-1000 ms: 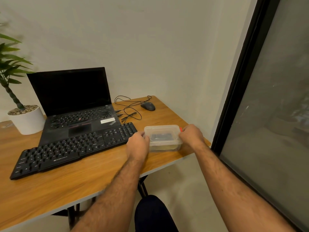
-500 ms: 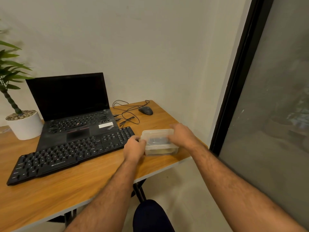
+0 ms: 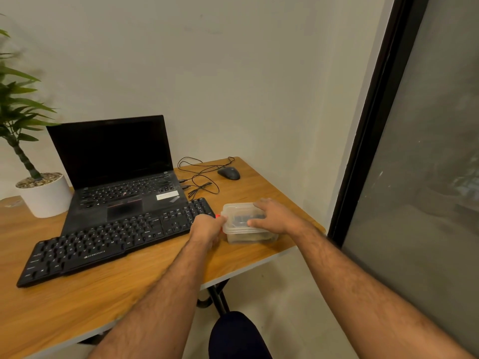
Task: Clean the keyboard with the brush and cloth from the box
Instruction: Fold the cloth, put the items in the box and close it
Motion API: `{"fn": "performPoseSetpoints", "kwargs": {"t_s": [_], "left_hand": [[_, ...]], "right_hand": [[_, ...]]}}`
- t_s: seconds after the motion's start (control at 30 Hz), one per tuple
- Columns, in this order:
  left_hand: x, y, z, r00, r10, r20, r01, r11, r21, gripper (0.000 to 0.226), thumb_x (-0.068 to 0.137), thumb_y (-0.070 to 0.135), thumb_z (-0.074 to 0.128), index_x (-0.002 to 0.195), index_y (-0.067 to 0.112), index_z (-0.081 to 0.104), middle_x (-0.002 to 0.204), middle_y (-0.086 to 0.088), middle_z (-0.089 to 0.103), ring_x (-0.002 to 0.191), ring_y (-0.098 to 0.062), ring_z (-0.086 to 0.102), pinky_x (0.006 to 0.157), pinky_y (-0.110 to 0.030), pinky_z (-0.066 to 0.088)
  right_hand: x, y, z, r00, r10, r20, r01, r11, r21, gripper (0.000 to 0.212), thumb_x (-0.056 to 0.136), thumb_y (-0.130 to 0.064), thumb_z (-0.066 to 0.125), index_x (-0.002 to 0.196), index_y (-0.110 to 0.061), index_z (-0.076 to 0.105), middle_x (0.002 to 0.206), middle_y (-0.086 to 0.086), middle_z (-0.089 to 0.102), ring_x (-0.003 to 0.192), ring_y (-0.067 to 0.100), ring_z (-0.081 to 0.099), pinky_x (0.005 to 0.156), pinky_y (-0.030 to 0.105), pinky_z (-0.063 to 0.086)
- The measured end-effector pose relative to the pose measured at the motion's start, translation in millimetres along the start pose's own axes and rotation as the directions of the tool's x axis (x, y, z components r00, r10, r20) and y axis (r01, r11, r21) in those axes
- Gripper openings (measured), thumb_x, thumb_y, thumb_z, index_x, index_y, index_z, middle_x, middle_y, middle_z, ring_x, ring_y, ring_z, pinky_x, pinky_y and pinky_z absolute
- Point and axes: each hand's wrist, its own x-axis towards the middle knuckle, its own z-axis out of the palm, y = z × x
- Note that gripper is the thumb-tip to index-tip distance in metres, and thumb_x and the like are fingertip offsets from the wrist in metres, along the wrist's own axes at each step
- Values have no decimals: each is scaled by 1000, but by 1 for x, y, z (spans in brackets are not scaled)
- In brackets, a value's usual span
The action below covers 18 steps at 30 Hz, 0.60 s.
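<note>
Sitting near the right front corner of the table (image 3: 108, 294): the box (image 3: 243, 230), clear plastic, lid on, long axis running left-right along the table's front edge, something dark showing faintly through the lid. Lying just left of it: the keyboard (image 3: 114, 239), black, long axis slanting from near-left up to far-right, its right end almost reaching the box, key rows facing the person. Resting across the lid from the right: the right hand (image 3: 274, 216), fingers spread and fairly straight, thumb at the lid's near edge, fingertips reaching toward the far left part of the lid. Pressing against the box's left end: the left hand (image 3: 206, 228), fingers curled at the lid's corner beside a small red tab (image 3: 217, 216), apparently pinching the rim, though the exact hold being hidden by the knuckles. Standing behind the keyboard: an open laptop (image 3: 116, 161), screen dark. Lying farther back right: a mouse (image 3: 229, 173) with looped cable (image 3: 201, 177). Standing at the far left: a potted plant (image 3: 42, 193) in a white pot. Rising behind: a plain pale wall (image 3: 233, 73); framing the right side: a dark-framed glass panel (image 3: 427, 151). Spreading below the table: a pale floor.
</note>
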Motion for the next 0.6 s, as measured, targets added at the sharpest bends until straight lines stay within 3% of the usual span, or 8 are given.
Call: {"fn": "performPoseSetpoints", "kwargs": {"t_s": [0.1,0.2,0.37,0.6], "left_hand": [[-5,5,3,997,77,14,-78,989,122,19,89,32,74,94,14,73,89,-5,73,84,-22,71,80,-43,62],[-9,7,3,987,159,-30,-143,943,300,13,92,29,69,104,22,71,94,2,72,85,-16,70,81,-39,61],[-9,5,8,978,203,-56,-170,917,361,19,95,28,64,110,21,73,94,1,73,86,-18,71,82,-38,60],[-13,10,16,946,310,-93,-196,779,595,26,97,15,50,104,14,74,93,-7,71,79,-22,59,64,-31,45]], "right_hand": [[1,0,2,1000,-5,-22,4,1000,-23,78,86,-57,63,150,-20,37,158,4,33,145,23,27,116,50,30],[1,1,4,999,-14,-29,13,1000,-26,76,87,-57,62,149,-20,38,155,4,37,144,24,28,115,50,32],[2,1,6,1000,-15,-24,14,999,-38,76,87,-59,60,148,-20,40,151,5,41,141,26,32,112,51,35],[2,3,8,999,-14,-35,13,1000,-18,79,88,-58,60,152,-17,34,160,4,29,149,24,20,119,49,25]]}}
